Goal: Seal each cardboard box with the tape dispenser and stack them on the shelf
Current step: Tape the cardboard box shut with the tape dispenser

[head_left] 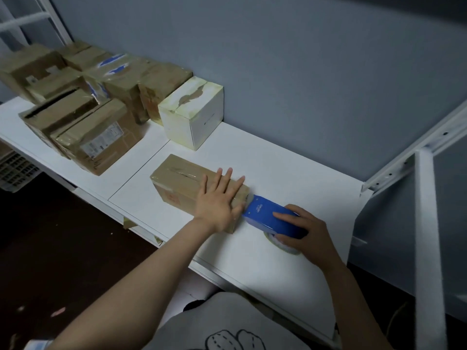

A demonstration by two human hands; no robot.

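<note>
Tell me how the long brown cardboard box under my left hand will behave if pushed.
The long brown cardboard box probably slides rather than tips: it lies low on the smooth white shelf. It seems fairly stiff: the flat left hand resting on its top leaves no visible sag. Its glossy taped top may be slippery.

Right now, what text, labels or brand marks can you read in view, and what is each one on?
Nothing reads clearly.
tape dispenser: small white brand print, too blurred to read.
nearest brown box: red print on its side, blurred.
labelled brown box: white shipping label, text too small to read.
</note>
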